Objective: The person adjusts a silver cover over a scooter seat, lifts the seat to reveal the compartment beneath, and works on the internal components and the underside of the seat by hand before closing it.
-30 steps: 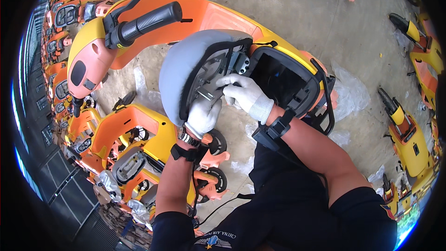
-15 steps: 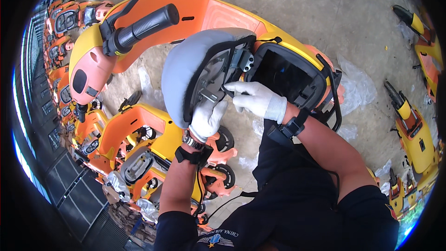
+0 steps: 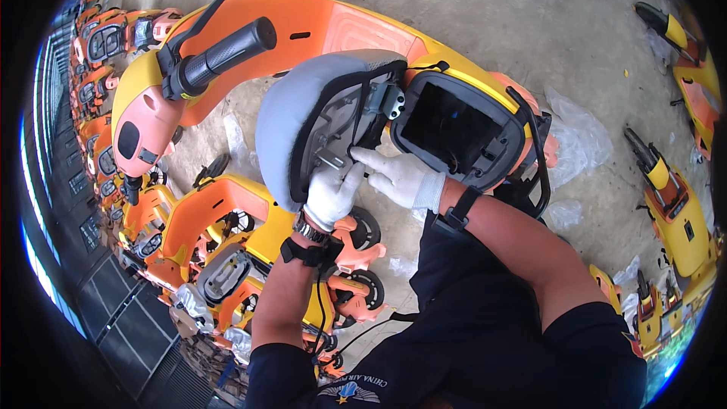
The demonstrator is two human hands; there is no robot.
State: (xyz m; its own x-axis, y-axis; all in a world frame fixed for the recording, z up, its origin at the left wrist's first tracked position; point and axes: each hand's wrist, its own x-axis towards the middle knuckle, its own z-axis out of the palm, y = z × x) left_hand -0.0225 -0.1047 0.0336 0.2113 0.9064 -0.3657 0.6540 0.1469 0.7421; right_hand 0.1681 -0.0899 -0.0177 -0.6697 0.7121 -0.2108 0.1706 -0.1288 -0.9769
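Note:
A scooter's grey padded seat [image 3: 276, 117] is tipped up, its frame-like underside facing me. My left hand [image 3: 332, 195], in a white glove, is at the seat's lower edge, beside a small metal bracket [image 3: 329, 157]. Its fingers are closed; what they hold, if anything, is hidden. My right hand [image 3: 400, 178], also white-gloved, comes in from the right. Its index finger is stretched toward the lower end of a black strap [image 3: 360, 117] on the underside, other fingers apart from it, near my left fingertips. Right of the seat lies the open black storage compartment [image 3: 515, 153].
The orange and yellow scooter [image 3: 295, 19] stretches across in front of me, with its handlebar grip [image 3: 227, 53] at upper left. More scooters [image 3: 219, 216] crowd the left side, and others [image 3: 670, 220] stand at right. Clear plastic wrapping [image 3: 579, 140] lies on the concrete floor [image 3: 485, 0].
My right hand has shifted left and slightly down, closer to my left hand. The seat and scooter sit a little further left in view.

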